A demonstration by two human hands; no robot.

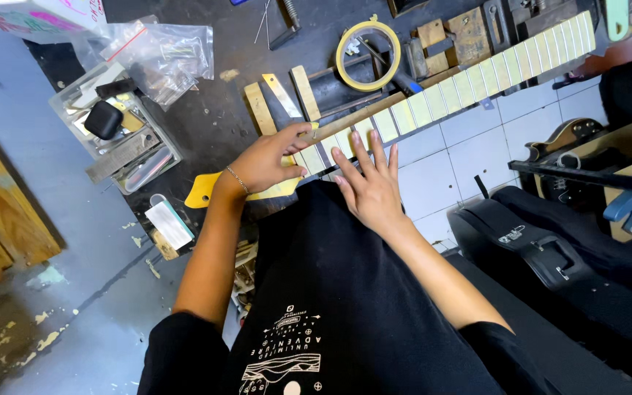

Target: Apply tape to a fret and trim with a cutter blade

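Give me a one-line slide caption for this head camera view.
Left hand and right hand rest on a long masked guitar fretboard lying across a cluttered dark workbench.
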